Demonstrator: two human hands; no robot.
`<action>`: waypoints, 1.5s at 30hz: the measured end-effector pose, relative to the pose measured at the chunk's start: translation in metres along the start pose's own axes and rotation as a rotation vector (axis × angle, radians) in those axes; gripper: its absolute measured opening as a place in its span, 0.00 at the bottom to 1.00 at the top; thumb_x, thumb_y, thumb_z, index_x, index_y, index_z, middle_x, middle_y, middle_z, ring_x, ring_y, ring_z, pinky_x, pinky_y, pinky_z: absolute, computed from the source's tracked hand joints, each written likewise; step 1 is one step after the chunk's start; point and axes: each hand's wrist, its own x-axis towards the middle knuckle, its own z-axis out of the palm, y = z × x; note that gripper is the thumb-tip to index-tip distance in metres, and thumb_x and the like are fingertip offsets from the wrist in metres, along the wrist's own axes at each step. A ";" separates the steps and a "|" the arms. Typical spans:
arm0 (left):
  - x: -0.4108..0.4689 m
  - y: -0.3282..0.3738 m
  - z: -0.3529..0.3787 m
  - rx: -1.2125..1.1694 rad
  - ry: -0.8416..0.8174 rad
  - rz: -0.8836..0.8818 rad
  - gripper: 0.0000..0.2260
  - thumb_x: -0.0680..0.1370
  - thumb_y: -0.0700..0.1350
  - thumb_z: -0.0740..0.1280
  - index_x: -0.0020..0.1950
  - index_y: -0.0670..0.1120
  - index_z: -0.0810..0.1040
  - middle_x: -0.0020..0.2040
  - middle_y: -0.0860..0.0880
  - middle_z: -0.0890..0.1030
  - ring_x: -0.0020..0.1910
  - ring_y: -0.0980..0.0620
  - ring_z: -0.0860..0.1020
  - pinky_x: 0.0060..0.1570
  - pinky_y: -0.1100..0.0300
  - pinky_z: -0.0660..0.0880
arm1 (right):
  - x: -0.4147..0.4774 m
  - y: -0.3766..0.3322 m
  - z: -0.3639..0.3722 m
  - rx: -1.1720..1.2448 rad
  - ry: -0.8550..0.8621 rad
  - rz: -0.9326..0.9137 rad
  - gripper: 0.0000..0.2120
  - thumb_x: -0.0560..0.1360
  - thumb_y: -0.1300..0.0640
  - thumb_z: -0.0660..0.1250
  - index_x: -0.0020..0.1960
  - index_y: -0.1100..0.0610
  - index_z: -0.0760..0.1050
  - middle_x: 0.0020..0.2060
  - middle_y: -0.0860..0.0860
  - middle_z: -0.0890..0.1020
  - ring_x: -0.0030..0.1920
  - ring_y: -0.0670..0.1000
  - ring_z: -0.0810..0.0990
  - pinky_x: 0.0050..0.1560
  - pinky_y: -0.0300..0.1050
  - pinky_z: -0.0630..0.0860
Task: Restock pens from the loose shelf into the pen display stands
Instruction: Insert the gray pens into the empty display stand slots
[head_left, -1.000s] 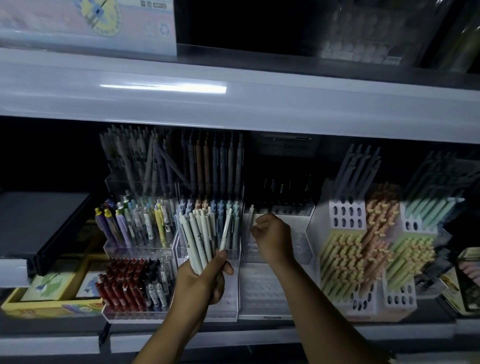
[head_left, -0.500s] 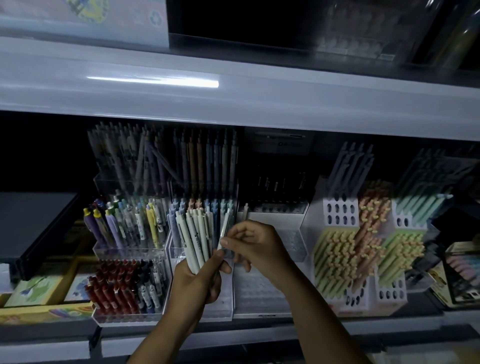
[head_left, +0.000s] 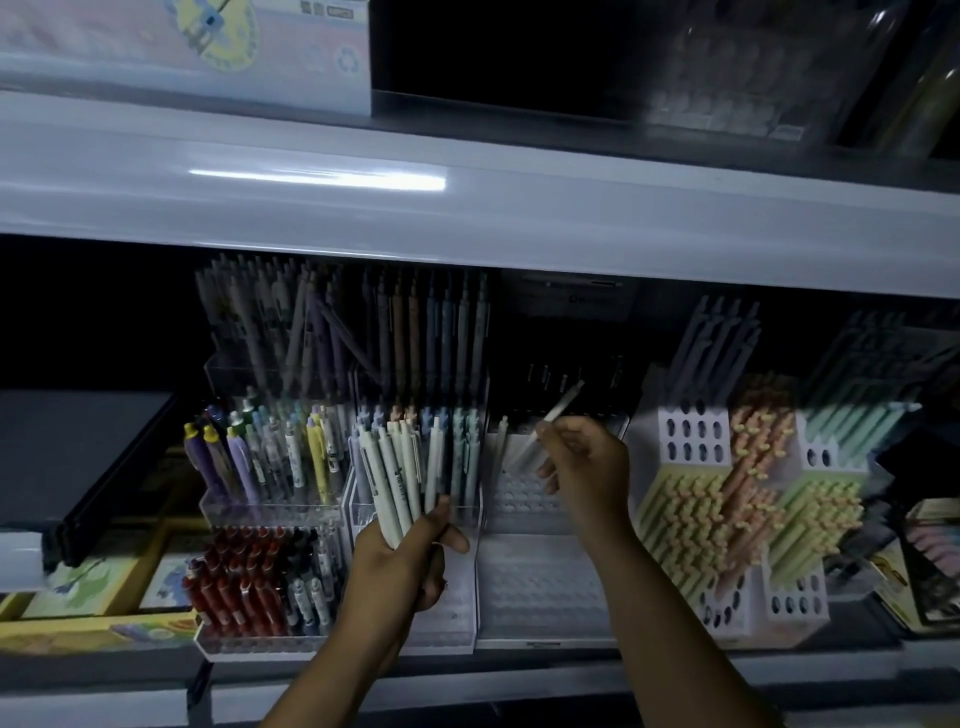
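Note:
My left hand (head_left: 410, 558) grips a bunch of pale white and grey pens (head_left: 397, 475), held upright in front of the clear stepped stands. My right hand (head_left: 584, 467) pinches a single pale pen (head_left: 558, 410), tilted up to the right, above the white tiered display stand (head_left: 540, 587), whose hole rows are mostly bare. One pale pen (head_left: 500, 441) stands in that stand's upper left row.
Clear stands left hold coloured pens (head_left: 270, 457) and red and dark pens (head_left: 244, 587). A white block stand (head_left: 696, 431) with yellow, orange and green pens is on the right. A wide white shelf edge (head_left: 467, 208) hangs overhead. Boxes lie at lower left.
My right hand went from the white stand to the bunch, took one pen from it, and has now carried it right over the white stand. The left hand stayed put.

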 end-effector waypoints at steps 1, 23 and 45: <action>0.000 0.001 0.001 -0.002 -0.004 0.001 0.19 0.82 0.47 0.65 0.41 0.33 0.81 0.23 0.44 0.62 0.22 0.51 0.56 0.27 0.56 0.57 | 0.002 0.006 0.001 -0.047 0.017 -0.033 0.06 0.77 0.59 0.72 0.43 0.60 0.81 0.25 0.54 0.80 0.24 0.51 0.78 0.25 0.46 0.76; -0.008 0.004 0.002 -0.011 0.007 0.029 0.17 0.81 0.47 0.67 0.45 0.32 0.79 0.26 0.38 0.70 0.21 0.48 0.62 0.27 0.53 0.61 | 0.007 0.069 0.019 -0.533 -0.201 -0.130 0.08 0.76 0.63 0.65 0.45 0.54 0.81 0.37 0.50 0.84 0.37 0.52 0.83 0.39 0.53 0.81; -0.007 0.001 0.002 -0.007 0.013 0.026 0.18 0.81 0.49 0.68 0.43 0.33 0.80 0.27 0.37 0.67 0.23 0.49 0.60 0.28 0.52 0.57 | 0.005 0.048 0.027 -0.646 -0.140 -0.048 0.09 0.75 0.54 0.71 0.38 0.56 0.76 0.37 0.48 0.83 0.42 0.53 0.82 0.43 0.45 0.77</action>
